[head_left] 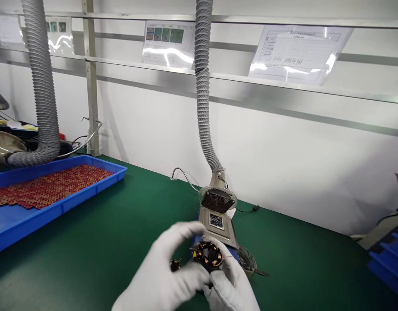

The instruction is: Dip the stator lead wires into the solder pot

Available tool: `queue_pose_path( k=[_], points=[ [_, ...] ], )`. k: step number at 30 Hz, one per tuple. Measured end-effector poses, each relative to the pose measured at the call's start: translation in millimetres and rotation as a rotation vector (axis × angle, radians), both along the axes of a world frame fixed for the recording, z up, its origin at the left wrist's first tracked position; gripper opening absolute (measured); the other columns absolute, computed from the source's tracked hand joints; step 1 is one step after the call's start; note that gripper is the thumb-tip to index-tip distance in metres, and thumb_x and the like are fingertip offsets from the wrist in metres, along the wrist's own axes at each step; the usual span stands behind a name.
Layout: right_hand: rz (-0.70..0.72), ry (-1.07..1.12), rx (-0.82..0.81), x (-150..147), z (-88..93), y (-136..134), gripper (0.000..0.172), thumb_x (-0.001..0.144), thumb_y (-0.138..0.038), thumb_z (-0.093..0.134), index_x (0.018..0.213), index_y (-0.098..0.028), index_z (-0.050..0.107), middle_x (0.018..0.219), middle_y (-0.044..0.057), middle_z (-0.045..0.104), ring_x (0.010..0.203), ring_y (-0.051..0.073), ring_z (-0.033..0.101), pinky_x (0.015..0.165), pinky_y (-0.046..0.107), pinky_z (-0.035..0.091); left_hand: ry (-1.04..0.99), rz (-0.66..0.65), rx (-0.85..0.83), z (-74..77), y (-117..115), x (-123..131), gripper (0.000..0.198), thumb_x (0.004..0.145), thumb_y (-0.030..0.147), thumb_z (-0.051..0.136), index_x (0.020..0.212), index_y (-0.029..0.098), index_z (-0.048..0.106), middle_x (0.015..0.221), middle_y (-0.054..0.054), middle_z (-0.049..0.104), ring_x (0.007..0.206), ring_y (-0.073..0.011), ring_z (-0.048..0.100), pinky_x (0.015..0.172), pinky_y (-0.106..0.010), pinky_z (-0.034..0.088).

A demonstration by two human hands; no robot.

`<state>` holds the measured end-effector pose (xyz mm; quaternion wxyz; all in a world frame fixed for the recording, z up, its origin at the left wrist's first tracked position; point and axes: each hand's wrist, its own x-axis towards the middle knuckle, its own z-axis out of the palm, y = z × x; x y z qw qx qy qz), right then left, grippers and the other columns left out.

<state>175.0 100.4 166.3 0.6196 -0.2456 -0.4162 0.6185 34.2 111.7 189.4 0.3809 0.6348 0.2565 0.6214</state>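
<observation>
Both my hands wear white gloves and meet at the bottom middle. A small motor stator (209, 255), a dark ring with copper windings, sits in the fingers of my right hand (229, 276), which are closed around its right and lower side. My left hand (166, 268) curves around the other side, thumb and forefinger wide apart. Its thumb tip is at the stator's lower edge; whether it presses there I cannot tell. Behind the left thumb, a second wound part (175, 265) partly shows, the rest hidden by the glove.
Just beyond my hands stands a metal-topped device (218, 231) with a square shiny opening, under an extraction hose (203, 86). A round container (247, 259) with a tool is beside it. Left lies a blue tray (88, 192) of red pieces; blue bins (390, 268) are at right.
</observation>
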Motion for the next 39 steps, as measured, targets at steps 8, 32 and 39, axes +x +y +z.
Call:
queue_pose_path(
  k=[8, 32, 39],
  points=[
    [0.253, 0.081, -0.061, 9.9, 8.1, -8.7, 0.048, 0.064, -0.044, 0.077, 0.104, -0.02, 0.066, 0.087, 0.009, 0.069, 0.067, 0.019, 0.065, 0.056, 0.028, 0.052, -0.022, 0.279, 0.118, -0.1, 1.4, -0.8, 0.015, 0.082, 0.027, 0.058, 0.072, 0.023, 0.068, 0.084, -0.005, 0.069, 0.085, -0.019, 0.065, 0.073, -0.023, 0.054],
    [0.29, 0.135, -0.153, 7.4, 6.5, -9.2, 0.034, 0.068, -0.048, 0.072, 0.091, -0.023, 0.07, 0.086, 0.007, 0.071, 0.085, 0.026, 0.065, 0.077, 0.045, 0.052, -0.038, -0.138, 0.019, 5.7, -2.0, 14.9, 0.007, 0.065, 0.022, 0.074, 0.071, 0.025, 0.073, 0.083, -0.005, 0.07, 0.081, -0.0213, 0.065, 0.075, -0.028, 0.055],
    [0.353, 0.07, -0.13, 10.1, 10.7, -8.4, 0.037, 0.069, -0.045, 0.073, 0.097, -0.02, 0.07, 0.081, 0.007, 0.072, 0.06, 0.014, 0.066, 0.059, 0.024, 0.051, -0.33, -0.117, -0.22, -2.4, 5.9, 3.1, 0.022, 0.065, 0.036, 0.079, 0.078, 0.021, 0.071, 0.085, -0.003, 0.07, 0.079, -0.0175, 0.065, 0.069, -0.02, 0.054]
  ],
)
